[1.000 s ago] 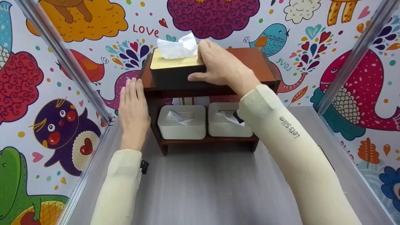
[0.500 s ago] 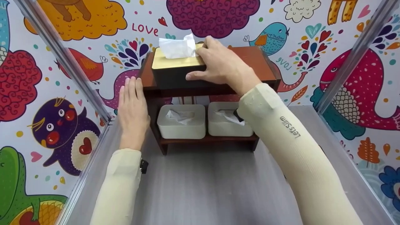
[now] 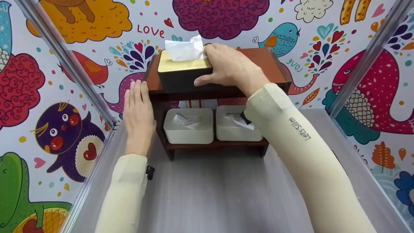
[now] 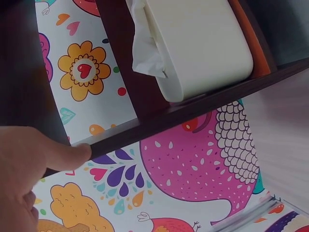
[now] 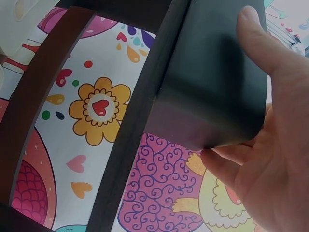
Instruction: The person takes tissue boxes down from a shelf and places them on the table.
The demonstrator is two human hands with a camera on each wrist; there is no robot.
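On the top left of a small brown wooden shelf point(image 3: 255, 61) sits a black tissue box point(image 3: 184, 79) with a light yellow lid, a white tissue point(image 3: 183, 50) sticking up from it. My right hand point(image 3: 231, 66) grips the box's right end, thumb on the front face and fingers round the far side. In the right wrist view, the fingers curl about the end of the black box point(image 5: 212, 82). My left hand point(image 3: 139, 116) lies with straight fingers along the shelf's left side; in the left wrist view its thumb point(image 4: 72, 153) touches the dark shelf edge.
On the lower board stand two cream tissue boxes, a left one point(image 3: 188, 134) and a right one point(image 3: 237, 132), both with tissues showing. A grey floor point(image 3: 210, 194) lies in front. Patterned walls with metal posts point(image 3: 71, 64) enclose the shelf at the back and sides.
The black tissue box has shifted very slightly right, and its tissue stands in a different fold. The right hand's raised finger has come down. My left hand stays where it was.
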